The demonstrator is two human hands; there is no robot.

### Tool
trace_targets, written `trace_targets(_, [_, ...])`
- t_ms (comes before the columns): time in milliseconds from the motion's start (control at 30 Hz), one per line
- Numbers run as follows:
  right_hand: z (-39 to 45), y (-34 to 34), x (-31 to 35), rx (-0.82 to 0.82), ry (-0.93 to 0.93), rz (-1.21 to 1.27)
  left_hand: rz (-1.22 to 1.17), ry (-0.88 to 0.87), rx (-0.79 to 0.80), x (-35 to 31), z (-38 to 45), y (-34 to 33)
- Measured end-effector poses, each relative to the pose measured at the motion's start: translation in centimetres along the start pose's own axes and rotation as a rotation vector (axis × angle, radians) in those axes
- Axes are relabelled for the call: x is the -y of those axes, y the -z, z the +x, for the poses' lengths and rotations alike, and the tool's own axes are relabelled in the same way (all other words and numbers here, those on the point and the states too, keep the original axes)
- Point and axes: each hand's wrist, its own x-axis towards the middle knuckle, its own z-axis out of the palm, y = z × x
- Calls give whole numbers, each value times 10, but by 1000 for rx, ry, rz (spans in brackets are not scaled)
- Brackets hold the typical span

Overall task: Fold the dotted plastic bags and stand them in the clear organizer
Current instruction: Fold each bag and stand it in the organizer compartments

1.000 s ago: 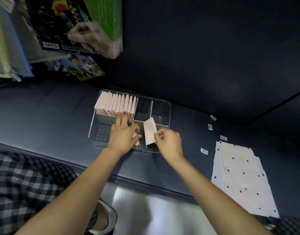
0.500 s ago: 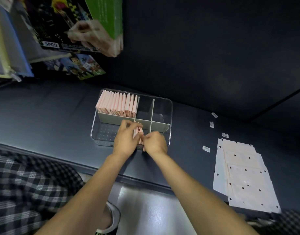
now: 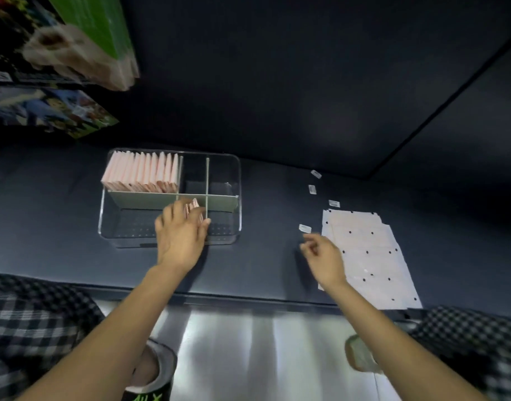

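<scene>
Right hand (image 3: 323, 256) now off folded bags (image 3: 194, 211), loosely open.

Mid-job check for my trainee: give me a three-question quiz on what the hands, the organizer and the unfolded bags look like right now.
1. True or false: the right hand holds a folded bag.
2. Which compartment of the clear organizer holds the long row of folded bags? A near left, B far left, C far right.
3. Fill in: the left hand rests against a small bundle of folded bags in the ____ row of the organizer.

Key
1. False: it is empty, beside the flat dotted bags.
2. B.
3. Near.
</scene>
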Motion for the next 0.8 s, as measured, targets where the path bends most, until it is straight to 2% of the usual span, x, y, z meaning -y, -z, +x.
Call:
trace_targets(67, [-6, 21, -50, -6, -123, -128, -120, -57, -70, -20, -10, -1])
trace_targets(100, [-11, 29, -71, -4, -166, -170, -184, -100, -57, -29, -16, -2])
trace_targets(167, [-22, 40, -103, 1, -196, -217, -247, -209, 71, -47, -29, -9])
trace_targets(267, [-34, 41, -127, 7, -205, -214, -189, -367, 321, -62, -53, -28])
trace_targets(400, [-39, 34, -141, -112, -140, -48, -87, -381, 518, -58, -81, -51])
trace_targets(567, [-38, 32, -146, -175, -110, -61, -15, -390, 587, -53, -87, -54])
trace_targets(633, [-38, 31, -137, -208, -53, -67, -31, -385, 602, -55, -86, -52])
trace_targets(700, [-38, 30, -118, -232, 81, -64, -79, -366, 588, -58, -85, -49])
trace_targets(800, [-37, 24, -76, -112, 262, -70, -181, -365, 532, -69, -82, -45])
